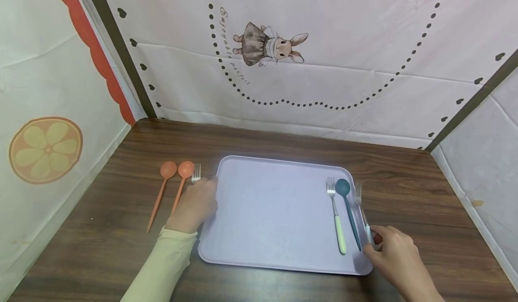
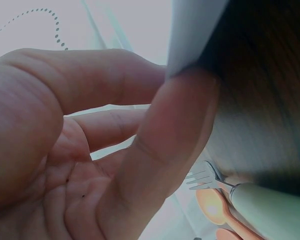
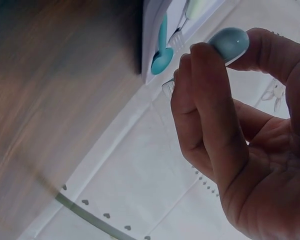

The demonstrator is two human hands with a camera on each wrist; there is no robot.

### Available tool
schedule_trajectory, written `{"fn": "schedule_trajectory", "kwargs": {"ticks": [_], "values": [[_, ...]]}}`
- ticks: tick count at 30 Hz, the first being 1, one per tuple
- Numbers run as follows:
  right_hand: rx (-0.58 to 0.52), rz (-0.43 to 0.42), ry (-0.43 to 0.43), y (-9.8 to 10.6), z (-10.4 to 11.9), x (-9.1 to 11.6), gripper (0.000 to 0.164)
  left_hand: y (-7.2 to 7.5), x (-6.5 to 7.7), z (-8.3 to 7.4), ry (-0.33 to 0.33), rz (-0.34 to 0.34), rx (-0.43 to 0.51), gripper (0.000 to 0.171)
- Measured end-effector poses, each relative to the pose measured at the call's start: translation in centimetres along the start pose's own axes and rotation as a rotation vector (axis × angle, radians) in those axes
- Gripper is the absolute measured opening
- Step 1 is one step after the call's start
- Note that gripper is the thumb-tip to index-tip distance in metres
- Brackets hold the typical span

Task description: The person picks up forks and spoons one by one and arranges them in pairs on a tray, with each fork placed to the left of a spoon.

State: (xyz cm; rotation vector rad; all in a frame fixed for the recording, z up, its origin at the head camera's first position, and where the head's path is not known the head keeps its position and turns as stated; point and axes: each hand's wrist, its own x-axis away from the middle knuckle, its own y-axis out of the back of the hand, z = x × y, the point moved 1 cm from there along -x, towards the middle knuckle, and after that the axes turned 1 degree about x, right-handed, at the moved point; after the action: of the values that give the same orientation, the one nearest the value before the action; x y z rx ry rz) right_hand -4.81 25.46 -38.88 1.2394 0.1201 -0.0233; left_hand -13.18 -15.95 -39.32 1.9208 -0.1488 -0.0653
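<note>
A pale lilac tray [image 1: 267, 212] lies on the wooden table. My left hand [image 1: 197, 205] pinches its left rim [image 2: 192, 37] between thumb and finger. Beside that hand lies a green-handled fork [image 2: 270, 210], its handle hidden from the head view. My right hand [image 1: 394, 252] holds a fork with a light blue handle [image 3: 231, 44] by the handle's end, its tines over the tray's right edge. On the tray's right side are a teal spoon [image 1: 342, 187] and another fork with a light green handle [image 1: 340, 234], lying side by side.
Two orange spoons, one outer spoon [image 1: 168, 170] and one inner spoon [image 1: 186, 170], lie on the table left of the tray. A printed cloth [image 1: 323, 68] with a rabbit hangs behind the table, and more cloth [image 1: 48, 91] stands along the sides.
</note>
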Motion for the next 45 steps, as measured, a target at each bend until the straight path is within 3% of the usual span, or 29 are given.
{"fn": "schedule_trajectory", "kwargs": {"ticks": [10, 21, 31, 40, 45], "values": [[-0.013, -0.057, 0.06, -0.4, 1.3, -0.1, 0.031, -0.1, 0.1, 0.1, 0.005, 0.007, 0.016, 0.036], [-0.032, -0.047, 0.093, -0.5, 2.8, -0.6, 0.034, 0.1, 0.2, 0.1, 0.01, 0.008, 0.01, 0.04], [-0.056, 0.06, 0.023, -0.6, 4.3, -1.1, 0.032, 0.1, 0.1, 0.0, -0.029, -0.019, -0.014, 0.031], [-0.066, -0.035, 0.144, -1.4, 5.4, -1.2, 0.032, -0.1, -0.1, 0.2, -0.02, 0.0, -0.015, 0.04], [-0.073, -0.017, 0.146, -1.6, 6.2, -1.4, 0.034, 0.0, -0.1, 0.1, -0.019, -0.002, -0.012, 0.036]]}}
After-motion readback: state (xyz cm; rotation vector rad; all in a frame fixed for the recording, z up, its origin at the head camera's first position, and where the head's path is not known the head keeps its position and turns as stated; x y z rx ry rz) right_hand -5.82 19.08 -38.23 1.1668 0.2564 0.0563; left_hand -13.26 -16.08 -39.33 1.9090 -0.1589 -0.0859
